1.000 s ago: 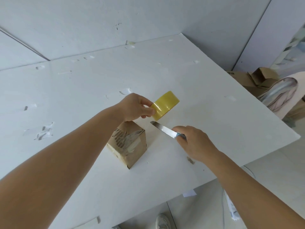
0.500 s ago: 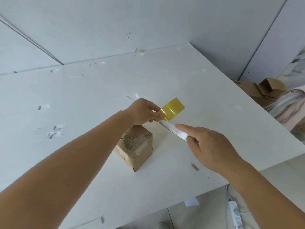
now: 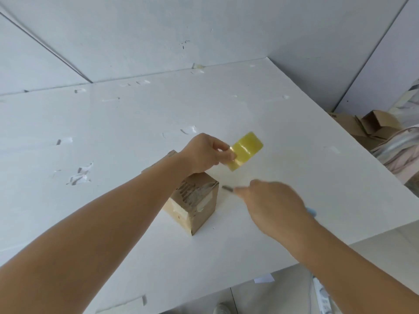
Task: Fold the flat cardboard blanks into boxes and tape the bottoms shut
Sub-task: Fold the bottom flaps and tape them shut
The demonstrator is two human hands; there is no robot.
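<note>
A small folded cardboard box [image 3: 195,206] stands on the white table [image 3: 113,123], its taped side facing up with torn tape strips across it. Just above and behind the box, my left hand [image 3: 205,152] pinches a yellow tape roll [image 3: 246,150] held in the air. My right hand [image 3: 272,202] is to the right of the box and blurred by motion. It grips a knife [image 3: 227,188] with a blue handle; only the blade tip shows, pointing left toward the box.
Bits of old tape dot the table. The table's front edge runs diagonally at the lower right, with floor beyond it. Loose cardboard pieces [image 3: 371,123] and a bag [image 3: 403,155] sit past the right edge. White walls stand behind.
My right hand has drawn the knife down and away from the tape roll, toward the box's right side. My left hand has lifted the roll slightly.
</note>
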